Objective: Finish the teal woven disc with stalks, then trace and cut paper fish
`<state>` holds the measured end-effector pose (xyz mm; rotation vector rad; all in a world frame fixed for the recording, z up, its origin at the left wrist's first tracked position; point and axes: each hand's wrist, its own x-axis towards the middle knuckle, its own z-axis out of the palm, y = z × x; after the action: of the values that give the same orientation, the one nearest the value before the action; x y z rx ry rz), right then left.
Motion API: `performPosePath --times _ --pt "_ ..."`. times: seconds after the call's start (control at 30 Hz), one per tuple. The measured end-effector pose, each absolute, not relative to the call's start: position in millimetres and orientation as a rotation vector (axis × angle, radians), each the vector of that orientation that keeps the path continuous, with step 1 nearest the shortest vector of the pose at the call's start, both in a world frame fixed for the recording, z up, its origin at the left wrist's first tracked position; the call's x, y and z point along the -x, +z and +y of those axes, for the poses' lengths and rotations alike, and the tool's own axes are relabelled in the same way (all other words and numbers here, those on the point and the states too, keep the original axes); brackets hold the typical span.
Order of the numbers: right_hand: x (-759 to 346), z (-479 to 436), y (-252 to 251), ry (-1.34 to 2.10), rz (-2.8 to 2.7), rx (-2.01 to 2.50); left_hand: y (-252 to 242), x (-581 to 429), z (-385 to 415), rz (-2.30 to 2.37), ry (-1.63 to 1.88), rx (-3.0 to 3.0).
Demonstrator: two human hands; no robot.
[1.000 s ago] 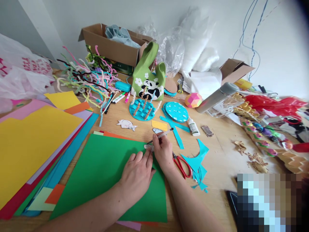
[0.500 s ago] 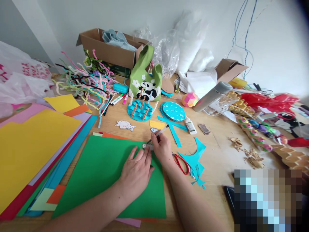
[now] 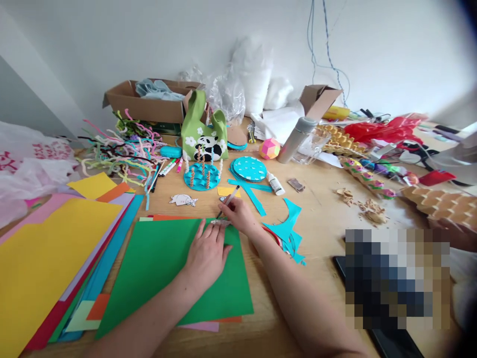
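My right hand (image 3: 241, 217) grips a slim pen (image 3: 233, 194), tilted with its tip down at a small grey-white paper fish cutout (image 3: 215, 222). Flat on the top green sheet (image 3: 160, 273), my left hand (image 3: 207, 252) presses the cutout with outstretched fingertips that partly cover it. Just beyond my right hand lie another small fish cutout (image 3: 222, 199), mostly hidden, and a yellow paper scrap (image 3: 225, 190). A white animal cutout (image 3: 183, 200) rests on the table above the green sheet. Red-handled scissors (image 3: 274, 233) lie partly behind my right forearm, by blue paper scraps (image 3: 290, 221).
Coloured sheets (image 3: 70, 238) are stacked at left. Farther back are a blue disc with twisted posts (image 3: 201, 177), blue discs (image 3: 249, 168), a glue bottle (image 3: 276, 184), a flask (image 3: 297, 140) and a panda bag (image 3: 204, 136). Another person's hand (image 3: 456, 233) shows at right, near a phone (image 3: 395, 340).
The view has shifted, moving the back-row things left in the picture. Both hands stay at the fish cutout, and the pen still leans over it in my right hand.
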<state>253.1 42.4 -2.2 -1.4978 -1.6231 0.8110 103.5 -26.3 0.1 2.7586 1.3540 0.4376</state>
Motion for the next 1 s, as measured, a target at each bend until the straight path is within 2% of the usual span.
performPosePath --times 0.3,0.57,1.0 --pt "-258 44 -2 0.822 -1.618 1.469 14 -123 -24 1.466 0.390 -2.757" --pt "-258 41 -5 0.808 -1.615 1.478 5 -125 -29 1.527 0.485 -2.704" --pt "-255 36 -7 0.795 -1.587 1.493 1 -124 -28 1.526 0.389 -2.676"
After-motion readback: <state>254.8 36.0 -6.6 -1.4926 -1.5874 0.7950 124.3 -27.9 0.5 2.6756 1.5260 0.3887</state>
